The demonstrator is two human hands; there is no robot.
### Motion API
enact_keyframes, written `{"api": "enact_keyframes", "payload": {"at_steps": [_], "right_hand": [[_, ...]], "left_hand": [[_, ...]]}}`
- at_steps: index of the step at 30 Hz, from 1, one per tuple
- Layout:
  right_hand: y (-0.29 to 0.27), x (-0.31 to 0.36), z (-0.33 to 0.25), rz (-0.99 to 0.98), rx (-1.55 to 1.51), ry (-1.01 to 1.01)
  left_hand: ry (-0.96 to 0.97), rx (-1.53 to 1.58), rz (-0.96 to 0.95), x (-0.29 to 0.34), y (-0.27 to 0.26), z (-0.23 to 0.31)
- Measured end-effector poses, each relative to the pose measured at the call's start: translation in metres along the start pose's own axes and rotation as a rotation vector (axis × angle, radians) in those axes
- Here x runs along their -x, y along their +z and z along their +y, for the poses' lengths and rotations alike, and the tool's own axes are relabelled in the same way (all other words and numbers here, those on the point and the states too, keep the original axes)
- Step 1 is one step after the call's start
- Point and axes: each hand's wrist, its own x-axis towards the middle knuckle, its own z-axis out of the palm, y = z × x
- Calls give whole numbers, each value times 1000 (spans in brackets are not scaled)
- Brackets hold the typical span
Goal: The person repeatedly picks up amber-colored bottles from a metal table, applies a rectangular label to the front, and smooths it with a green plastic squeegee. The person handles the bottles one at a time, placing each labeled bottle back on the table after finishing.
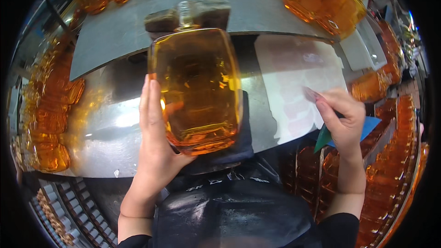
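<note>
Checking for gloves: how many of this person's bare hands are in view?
2. The left hand is against the left side of the amber bottle; the right hand is by the white sheet, pinching a small piece. Neither is hidden.

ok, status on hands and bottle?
Left hand holding amber bottle, neck at block. Right hand pinching small blurred piece. Green-blue item by palm, hold unclear.

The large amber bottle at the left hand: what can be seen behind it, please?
A shiny metal worktop shows past both its sides. What lies straight behind the amber bottle is covered and cannot be made out.
</note>
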Motion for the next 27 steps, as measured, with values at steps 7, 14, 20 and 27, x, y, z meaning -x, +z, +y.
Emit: {"api": "enact_keyframes", "payload": {"at_steps": [7,14,20,27], "right_hand": [[64,-65,-58,-32,448,-936],[72,-69,-40,-136,278,-894],[74,-78,-56,-217,447,-534],[72,-76,-52,-340,382,-461]], "left_hand": [[-3,-78,-105,2,-11,-2],[158,-222,1,-28,-39,-3],[100,-429,17,-56,-26,19],[73,-405,-24,-47,-26,20]]}}
